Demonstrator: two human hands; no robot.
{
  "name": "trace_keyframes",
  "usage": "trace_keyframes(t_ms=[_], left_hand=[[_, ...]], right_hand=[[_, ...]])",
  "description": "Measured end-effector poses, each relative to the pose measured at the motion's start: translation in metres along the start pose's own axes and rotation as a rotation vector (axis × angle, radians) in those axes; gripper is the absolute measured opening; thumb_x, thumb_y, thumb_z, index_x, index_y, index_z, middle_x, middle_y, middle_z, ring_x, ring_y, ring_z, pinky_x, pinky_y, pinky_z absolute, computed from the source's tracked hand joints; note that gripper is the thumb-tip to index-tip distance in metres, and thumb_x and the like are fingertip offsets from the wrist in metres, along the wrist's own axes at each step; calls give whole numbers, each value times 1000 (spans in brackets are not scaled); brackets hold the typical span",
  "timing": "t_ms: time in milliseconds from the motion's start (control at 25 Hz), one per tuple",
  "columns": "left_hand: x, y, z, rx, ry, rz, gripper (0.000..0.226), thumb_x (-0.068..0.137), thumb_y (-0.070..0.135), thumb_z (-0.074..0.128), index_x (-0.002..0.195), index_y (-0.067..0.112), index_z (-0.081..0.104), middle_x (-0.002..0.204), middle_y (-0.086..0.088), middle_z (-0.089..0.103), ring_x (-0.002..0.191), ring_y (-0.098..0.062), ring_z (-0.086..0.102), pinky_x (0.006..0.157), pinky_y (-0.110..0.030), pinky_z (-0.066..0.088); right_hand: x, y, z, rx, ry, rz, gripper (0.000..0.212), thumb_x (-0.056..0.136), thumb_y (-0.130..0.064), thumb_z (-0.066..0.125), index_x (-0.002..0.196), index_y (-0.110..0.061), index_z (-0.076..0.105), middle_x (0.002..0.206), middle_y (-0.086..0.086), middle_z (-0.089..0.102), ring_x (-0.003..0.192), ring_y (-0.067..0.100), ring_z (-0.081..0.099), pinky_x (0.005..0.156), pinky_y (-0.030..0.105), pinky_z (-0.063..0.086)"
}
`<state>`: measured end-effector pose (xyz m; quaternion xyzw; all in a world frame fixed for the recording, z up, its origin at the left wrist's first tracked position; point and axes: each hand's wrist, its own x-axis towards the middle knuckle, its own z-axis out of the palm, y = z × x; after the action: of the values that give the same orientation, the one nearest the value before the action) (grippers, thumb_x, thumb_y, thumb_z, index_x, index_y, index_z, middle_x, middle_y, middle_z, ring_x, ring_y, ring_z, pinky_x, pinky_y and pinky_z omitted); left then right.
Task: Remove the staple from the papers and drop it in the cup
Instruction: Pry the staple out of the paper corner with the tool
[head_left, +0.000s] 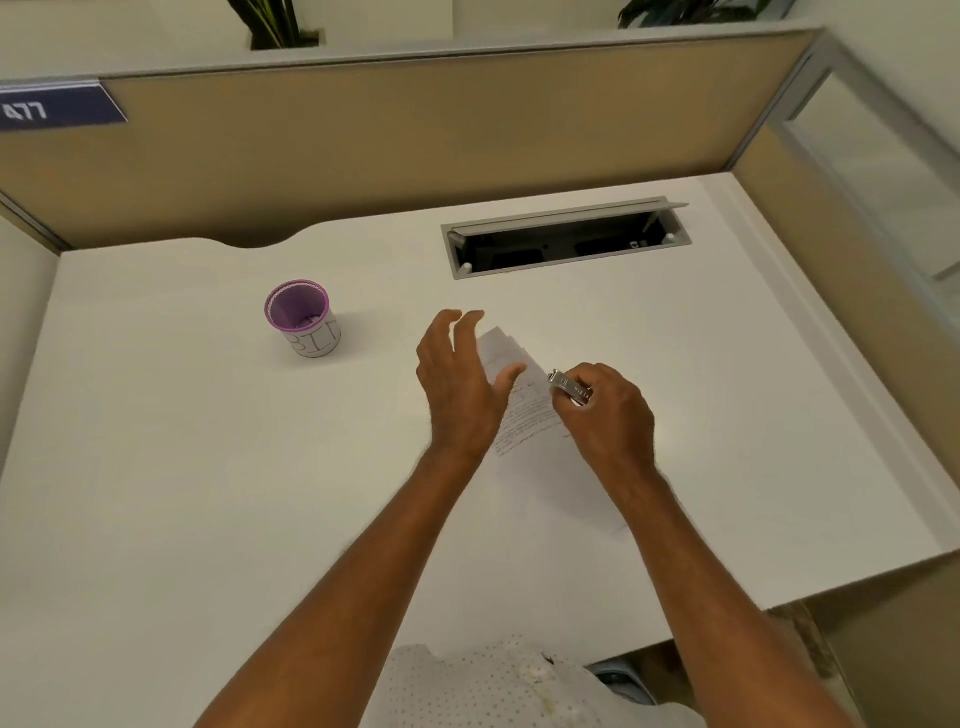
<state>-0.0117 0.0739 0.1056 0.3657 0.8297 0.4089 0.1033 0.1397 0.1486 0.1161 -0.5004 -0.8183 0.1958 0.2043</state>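
Note:
The stapled papers (524, 410) lie on the white desk between my hands, with the top sheets curled up at the far corner. My left hand (460, 384) hovers over the papers' left edge, fingers spread and holding nothing. My right hand (605, 410) grips a metal staple remover (569, 387), whose jaws point at the papers' upper right edge. The staple itself is too small to make out. A purple mesh cup (301, 325) with a white label stands upright to the far left of the papers.
An open grey cable tray (563, 236) is sunk into the white desk (182, 441) behind the papers. Tan partition walls (415, 140) close the desk at the back and right. The desk's front edge runs near my body.

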Motion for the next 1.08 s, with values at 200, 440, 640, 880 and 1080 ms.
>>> trace_keyframes(t_ms=[200,440,640,880,1080], left_hand=[[-19,26,-7,-978,-411,-435,26,92,51,70,109,30,73,116,2,78,107,-22,76,97,-45,61],[-21,41,-10,-1160,-475,-423,22,102,33,61,109,16,72,104,-10,79,88,-24,77,79,-39,63],[-19,16,-7,-1178,-426,-564,27,103,26,58,110,5,73,106,-16,80,84,-25,78,68,-33,63],[-30,-52,13,-857,-198,-886,19,104,21,55,102,9,70,99,-12,81,73,-20,80,59,-30,64],[-20,-99,19,-742,-90,-1011,24,104,16,56,106,-4,69,105,-25,76,90,-38,78,74,-51,66]], right_hand=[[-17,-20,-16,43,178,-109,13,90,-30,75,95,-20,68,89,-4,70,71,11,58,61,11,40],[-39,-36,-29,-27,241,-210,25,86,-28,81,103,-14,69,98,4,74,82,23,68,73,37,62],[-51,-38,-30,95,180,-178,26,86,-29,77,105,-22,60,98,-4,69,82,16,64,70,29,56],[-54,-17,2,225,-123,94,20,91,-23,65,100,-29,48,93,-10,65,80,19,62,62,28,46],[-58,-6,29,203,-228,106,20,93,-26,68,100,-31,50,89,-14,63,77,15,63,63,32,53]])
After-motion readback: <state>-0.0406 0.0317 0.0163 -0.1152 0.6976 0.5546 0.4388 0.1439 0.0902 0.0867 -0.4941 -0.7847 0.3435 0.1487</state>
